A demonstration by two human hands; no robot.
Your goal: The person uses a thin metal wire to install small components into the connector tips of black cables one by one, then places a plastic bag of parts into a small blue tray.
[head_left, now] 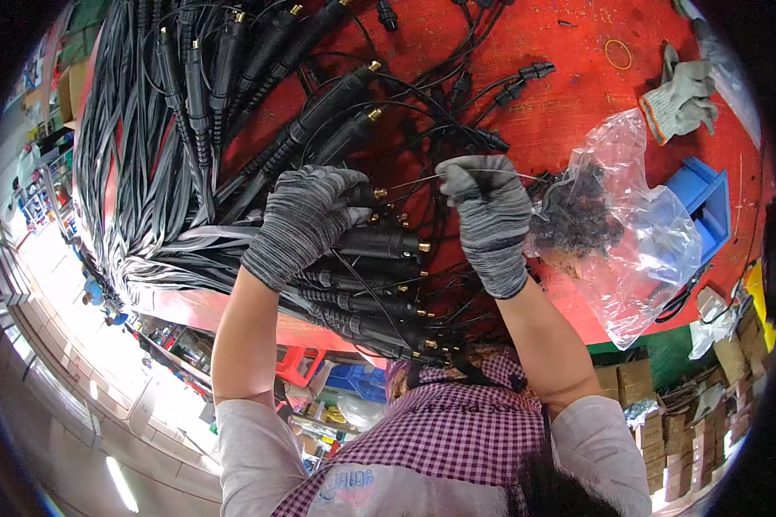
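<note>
At ten o'clock the left hand [306, 222] is covering most of a brass-tipped part [379, 194]. Toward three, a clear bag [664, 246] is veiling part of a blue bin [701, 185], its dark contents [582, 211] blending indistinguishably. The top edge is cutting off a black connector [388, 15] at twelve; faraway people [92, 294] at nine are appearing too small to discern.

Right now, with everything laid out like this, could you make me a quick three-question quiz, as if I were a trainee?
1. True or false: both hands are bare.
2. What colour is the bin by the clear bag? A) yellow B) blue C) green
3. Which hand pinches the thin wire?

Key:
1. False: the left hand and right hand wear grey gloves.
2. B.
3. The right.
</note>
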